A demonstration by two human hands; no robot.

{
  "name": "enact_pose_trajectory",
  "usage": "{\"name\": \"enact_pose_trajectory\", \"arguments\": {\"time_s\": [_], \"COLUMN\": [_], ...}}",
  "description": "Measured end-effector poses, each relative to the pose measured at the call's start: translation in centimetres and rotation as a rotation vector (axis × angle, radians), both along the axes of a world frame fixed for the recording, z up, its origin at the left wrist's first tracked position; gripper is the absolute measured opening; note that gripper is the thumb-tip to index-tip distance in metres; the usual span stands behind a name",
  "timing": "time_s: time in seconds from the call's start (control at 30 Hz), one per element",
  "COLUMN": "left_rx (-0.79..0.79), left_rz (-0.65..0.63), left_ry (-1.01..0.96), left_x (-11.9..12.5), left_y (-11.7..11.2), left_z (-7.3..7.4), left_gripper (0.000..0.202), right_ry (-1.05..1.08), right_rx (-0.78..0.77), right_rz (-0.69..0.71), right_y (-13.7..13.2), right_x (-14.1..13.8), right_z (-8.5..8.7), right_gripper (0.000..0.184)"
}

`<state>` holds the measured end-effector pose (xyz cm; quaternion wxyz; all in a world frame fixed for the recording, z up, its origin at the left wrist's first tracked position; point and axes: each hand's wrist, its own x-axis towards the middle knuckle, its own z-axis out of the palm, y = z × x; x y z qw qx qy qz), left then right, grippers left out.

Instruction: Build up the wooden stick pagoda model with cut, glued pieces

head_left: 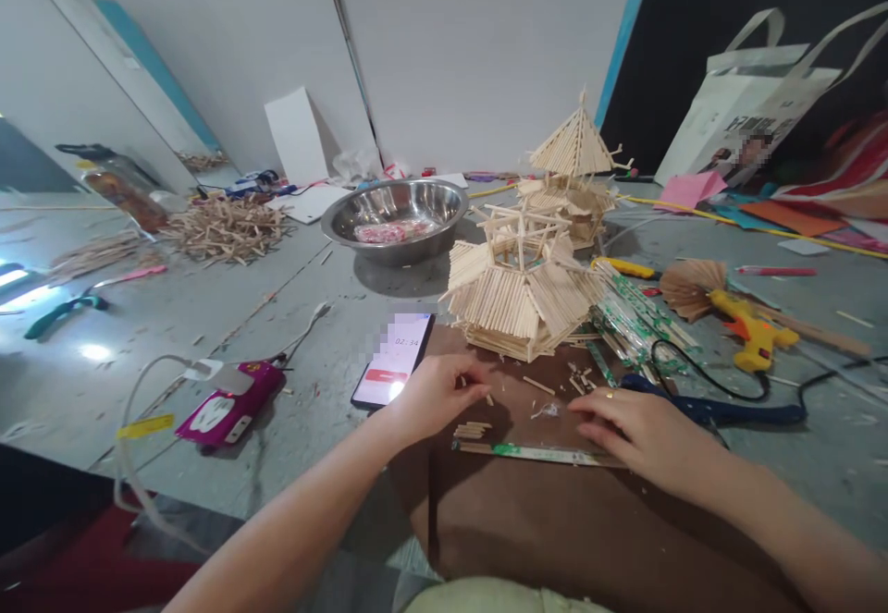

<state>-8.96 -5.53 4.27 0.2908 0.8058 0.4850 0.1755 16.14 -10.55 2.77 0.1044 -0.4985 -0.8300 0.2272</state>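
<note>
My left hand (pixel 436 393) rests on a brown board (pixel 555 521), its fingers curled and pinched over small wooden sticks (pixel 472 429). My right hand (pixel 635 428) lies palm down, fingers pressed on a wrapped chopstick packet (pixel 534 452) at the board's middle. A ring shows on one finger. Just beyond both hands stands a roofed model of wooden sticks (pixel 520 289), and a taller pagoda-like stick model (pixel 573 174) stands behind it.
A phone (pixel 392 360) lies left of the board, a pink power bank (pixel 228 405) with a cable farther left. A steel bowl (pixel 395 215), a stick pile (pixel 226 225), a yellow glue gun (pixel 753 331), wrapped chopsticks (pixel 635 317) and a white bag (pixel 746 109) surround the models.
</note>
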Motion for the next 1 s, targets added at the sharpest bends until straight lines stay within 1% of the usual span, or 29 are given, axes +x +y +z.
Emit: {"name": "enact_pose_trajectory", "arguments": {"time_s": [0.07, 0.17, 0.3, 0.37, 0.47, 0.57, 0.63, 0.73, 0.87, 0.93, 1.0], "left_rx": [-0.014, -0.008, 0.015, 0.03, 0.056, 0.091, 0.138, 0.214, 0.239, 0.239, 0.243], "left_rz": [0.009, -0.023, -0.076, -0.084, -0.05, 0.024, 0.062, 0.069, 0.053, 0.03, -0.021], "left_ry": [0.051, 0.152, 0.288, 0.301, 0.254, 0.239, 0.277, 0.387, 0.527, 0.551, 0.531], "left_x": [-0.3, -0.6, -0.6, -0.5, -0.3, -0.1, -0.1, 0.0, -0.1, -0.3, -0.6], "left_y": [0.2, 0.4, 0.5, 0.5, 0.7, 0.8, 0.9, 1.0, 1.1, 1.2, 1.3], "left_z": [-0.4, -0.5, -0.5, -0.5, -0.8, -1.5, -2.1, -2.7, -2.6, -2.4, -2.1], "left_gripper": [0.01, 0.009, 0.01, 0.01, 0.013, 0.017, 0.017, 0.017, 0.021, 0.019, 0.018], "right_ry": [-0.036, -0.1, -0.219, -0.26, -0.3, -0.369, -0.421, -0.468, -0.486, -0.474, -0.449], "right_rx": [0.021, 0.024, 0.025, 0.032, 0.07, 0.109, 0.122, 0.129, 0.14, 0.145, 0.143], "right_rz": [0.008, 0.004, -0.005, -0.009, -0.025, -0.055, -0.061, -0.062, -0.041, -0.001, 0.046], "right_y": [0.2, 0.5, 1.5, 2.1, 3.0, 3.5, 3.6, 3.5, 3.0, 2.7, 2.5], "right_x": [-0.4, -0.1, 0.4, -0.1, -1.7, -3.4, -4.0, -4.3, -4.6, -5.1, -5.9], "right_z": [-0.2, -0.3, 0.2, 0.5, 0.4, -0.3, -0.8, -1.1, -0.6, -0.3, -0.1], "right_gripper": [0.027, 0.025, 0.025, 0.024, 0.021, 0.02, 0.021, 0.022, 0.023, 0.022, 0.021]}}
